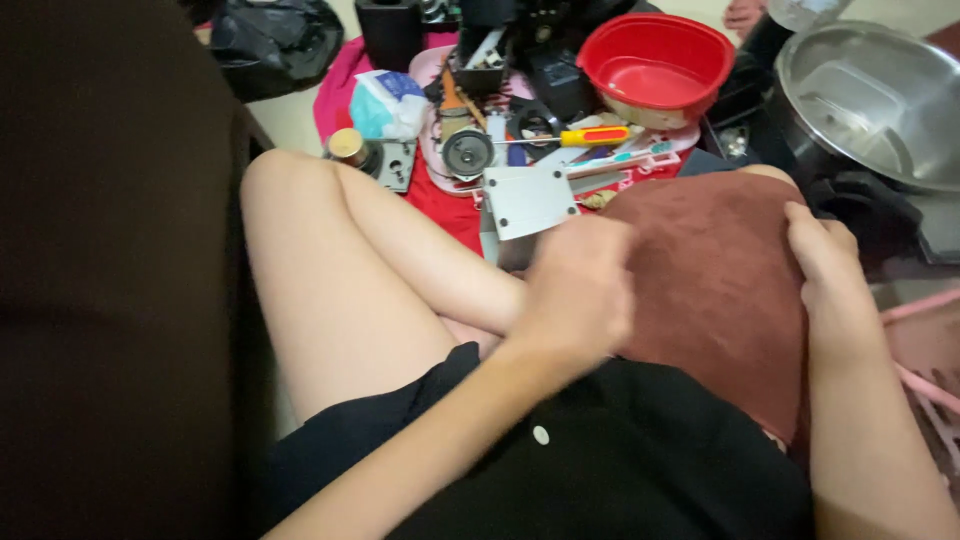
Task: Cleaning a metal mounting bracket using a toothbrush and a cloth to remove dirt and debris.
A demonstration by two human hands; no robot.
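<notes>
I sit cross-legged with a brown-red cloth (710, 280) draped over my right knee. My left hand (575, 290) is closed around the lower end of a flat grey metal plate (525, 205), which rises from the fist toward the clutter ahead. The hand looks motion-blurred. On the right edge of the cloth rests my right hand (825, 265), fingers curled over the fabric and pressing it against the knee.
Ahead lie a red bowl (655, 60), a yellow-handled screwdriver (590, 135), a round speaker part (467, 153), a blue-white bag (388, 103) and several small parts on a red mat. A steel pot (870, 95) stands at right, a dark sofa (110, 270) at left.
</notes>
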